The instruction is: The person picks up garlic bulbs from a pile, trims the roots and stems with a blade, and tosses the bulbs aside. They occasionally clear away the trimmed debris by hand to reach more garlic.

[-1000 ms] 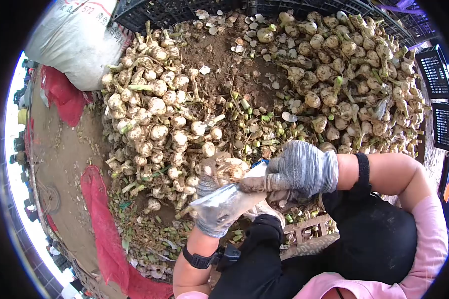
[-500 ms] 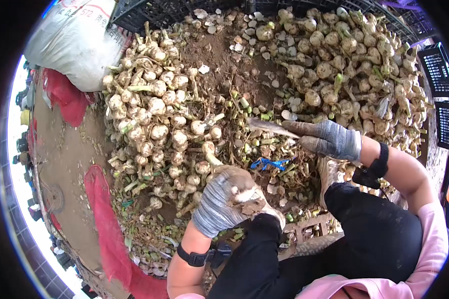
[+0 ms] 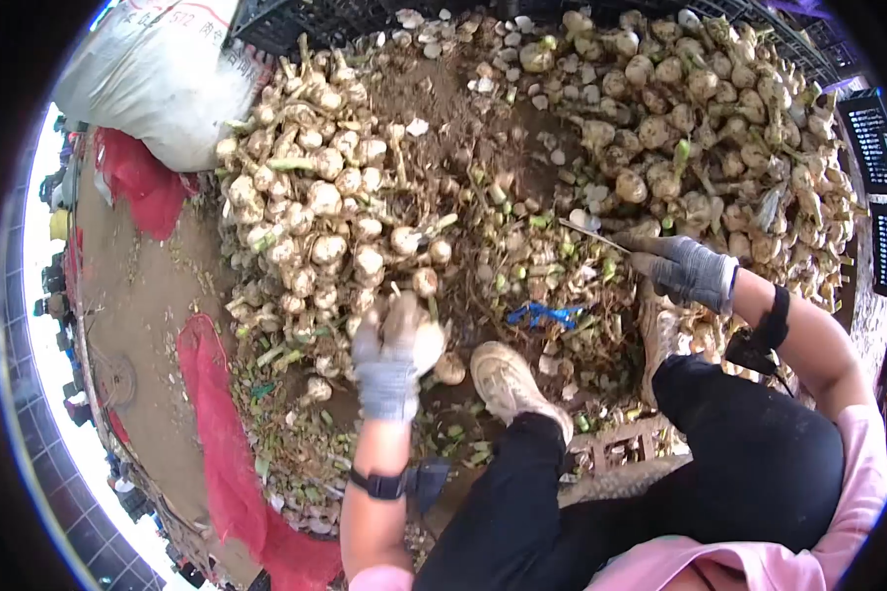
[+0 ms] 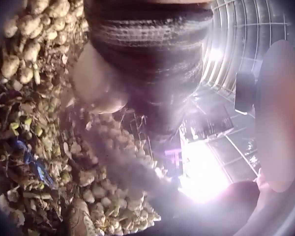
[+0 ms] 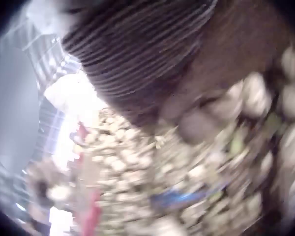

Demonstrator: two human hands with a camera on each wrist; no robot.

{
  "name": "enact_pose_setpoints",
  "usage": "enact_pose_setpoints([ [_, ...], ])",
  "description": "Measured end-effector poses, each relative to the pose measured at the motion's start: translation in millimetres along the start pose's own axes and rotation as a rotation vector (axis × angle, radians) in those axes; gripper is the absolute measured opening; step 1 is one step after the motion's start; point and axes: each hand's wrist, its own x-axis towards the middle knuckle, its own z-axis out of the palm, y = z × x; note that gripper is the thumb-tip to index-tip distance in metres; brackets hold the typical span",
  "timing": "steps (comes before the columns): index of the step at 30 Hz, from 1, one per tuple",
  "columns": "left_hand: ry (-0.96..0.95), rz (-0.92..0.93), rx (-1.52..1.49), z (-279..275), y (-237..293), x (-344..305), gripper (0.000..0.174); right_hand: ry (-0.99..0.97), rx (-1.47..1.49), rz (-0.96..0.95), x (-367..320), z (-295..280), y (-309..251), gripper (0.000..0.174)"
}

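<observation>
The gloved left hand [image 3: 389,360] is over the lower edge of the left pile of garlic bulbs [image 3: 323,197], its fingers pointing up toward the pile. A pale bulb [image 3: 427,347] lies against its thumb side and appears gripped; in the left wrist view a pale rounded bulb [image 4: 96,83] shows beside the glove [image 4: 147,64]. Fingertip detail is blurred. The gloved right hand [image 3: 685,271] grips a thin knife [image 3: 591,234], its blade pointing up and left over cut stems. The knife cannot be made out in the right wrist view, where the right glove [image 5: 142,54] is blurred.
Another garlic pile [image 3: 719,128] stands at the right. Cut stems and a blue strip [image 3: 544,314] lie between the piles, above a shoe [image 3: 508,379]. A white sack [image 3: 158,89], red netting [image 3: 217,424] and black crates [image 3: 872,143] surround the area.
The left hand has moved away from the lap, up and left to the left pile, uncovering the shoe. After separating from the left hand, the knife in the right hand has moved to the right.
</observation>
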Motion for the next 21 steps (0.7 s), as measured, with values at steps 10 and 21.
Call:
enact_pose_setpoints([
  [10,0.556,-0.131,0.104,-9,-23,102,0.086,-0.189,-0.071,0.035,1,19,-20,0.055],
  [21,0.263,0.201,-0.193,-3,-9,104,0.062,-0.045,-0.150,-0.351,6,24,-39,0.050],
])
